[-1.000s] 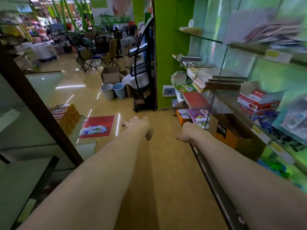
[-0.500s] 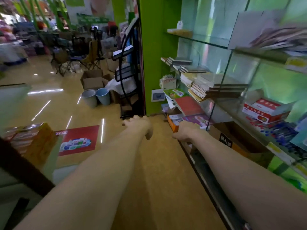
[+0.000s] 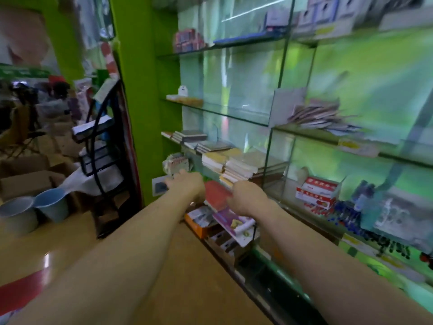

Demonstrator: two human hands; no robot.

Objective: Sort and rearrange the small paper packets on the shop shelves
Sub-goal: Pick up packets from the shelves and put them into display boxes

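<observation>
left hand (image 3: 187,181): arm stretched forward, fingers loose, holding nothing | right hand (image 3: 248,195): arm stretched forward, fingers loosely curled, holding nothing

Single head-worn view looks forward and down, near glass shelves (image 3: 234,113) at right.

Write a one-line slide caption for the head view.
Left hand and right hand extended toward glass shelves of stacked notebooks in a green shop.

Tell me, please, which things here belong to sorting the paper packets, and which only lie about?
For the job: fanned paper packets, glass shelves, left hand, right hand.
Lying about: buckets, black rack, cardboard boxes, notebook stacks, red-and-white box.
</observation>
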